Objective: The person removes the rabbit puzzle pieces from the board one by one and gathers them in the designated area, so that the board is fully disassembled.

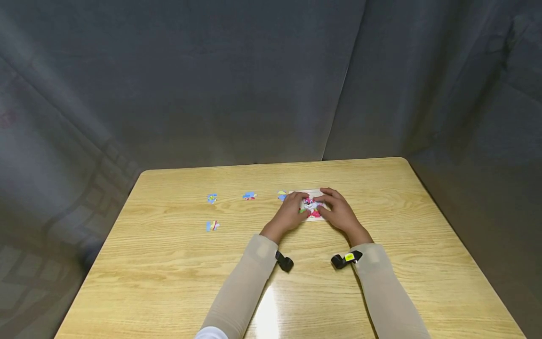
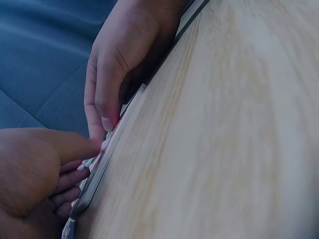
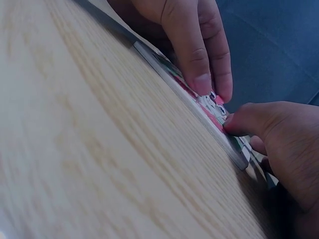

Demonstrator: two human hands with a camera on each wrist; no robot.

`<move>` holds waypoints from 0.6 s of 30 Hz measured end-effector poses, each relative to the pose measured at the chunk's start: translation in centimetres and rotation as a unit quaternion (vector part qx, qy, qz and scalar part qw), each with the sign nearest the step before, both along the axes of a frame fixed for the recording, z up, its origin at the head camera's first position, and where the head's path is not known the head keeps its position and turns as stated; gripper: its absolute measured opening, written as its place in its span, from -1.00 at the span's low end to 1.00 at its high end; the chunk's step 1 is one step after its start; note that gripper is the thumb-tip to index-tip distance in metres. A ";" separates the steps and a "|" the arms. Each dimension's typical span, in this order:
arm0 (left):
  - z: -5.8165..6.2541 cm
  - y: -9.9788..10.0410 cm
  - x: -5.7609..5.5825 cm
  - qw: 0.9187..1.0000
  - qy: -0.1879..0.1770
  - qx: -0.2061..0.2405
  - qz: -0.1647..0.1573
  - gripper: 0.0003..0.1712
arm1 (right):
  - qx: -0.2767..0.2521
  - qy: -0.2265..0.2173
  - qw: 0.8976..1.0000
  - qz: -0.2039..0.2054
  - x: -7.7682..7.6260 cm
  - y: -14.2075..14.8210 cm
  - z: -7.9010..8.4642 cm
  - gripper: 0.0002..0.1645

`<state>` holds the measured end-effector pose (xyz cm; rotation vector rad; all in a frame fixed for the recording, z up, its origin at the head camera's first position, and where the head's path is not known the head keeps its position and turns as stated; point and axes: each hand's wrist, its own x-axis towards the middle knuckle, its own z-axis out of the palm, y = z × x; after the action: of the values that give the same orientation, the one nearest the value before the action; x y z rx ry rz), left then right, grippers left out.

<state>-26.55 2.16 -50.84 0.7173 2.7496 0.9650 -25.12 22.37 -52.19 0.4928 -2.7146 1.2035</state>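
A small jigsaw puzzle board (image 1: 314, 192) with a pale rim lies on the table, showing a pink-and-white cartoon animal with big eyes. My left hand (image 1: 291, 210) rests over its left side, thumb and fingertips touching the picture. From the right, my right hand (image 1: 340, 212) presses on the picture with its fingers spread. In the right wrist view, the thumb of the right hand (image 3: 284, 134) touches a red part, and the fingertips of the left hand (image 3: 194, 55) meet the board beside the eyes. Palms and fingers hide the board's sides.
A blue-and-yellow puzzle piece (image 1: 282, 195) lies right by the board's left edge. Farther left are a blue-and-red piece (image 1: 250, 195), a blue piece with yellow (image 1: 212, 198) and a nearer piece (image 1: 212, 226). Dark curtains (image 1: 237, 84) hang behind the wooden table (image 1: 169, 282).
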 end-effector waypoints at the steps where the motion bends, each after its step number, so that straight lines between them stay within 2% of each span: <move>1: 0.0 0.0 0.0 1.000 0.004 -0.001 0.001 -0.43 | -0.001 0.000 1.000 -0.001 0.0 0.0 0.0 -0.68; 7: 0.2 0.0 -0.1 1.000 0.026 0.002 0.010 -0.53 | 0.009 -0.001 1.000 -0.004 -0.1 -0.1 0.0 -0.68; 18: 0.1 0.0 -0.3 1.000 0.022 0.010 0.012 -0.55 | 0.011 -0.011 1.000 -0.008 -0.1 0.0 -0.1 -0.68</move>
<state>-26.82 2.17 -50.71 0.7199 2.7969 0.9935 -25.20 22.37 -52.30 0.4617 -2.7481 1.1824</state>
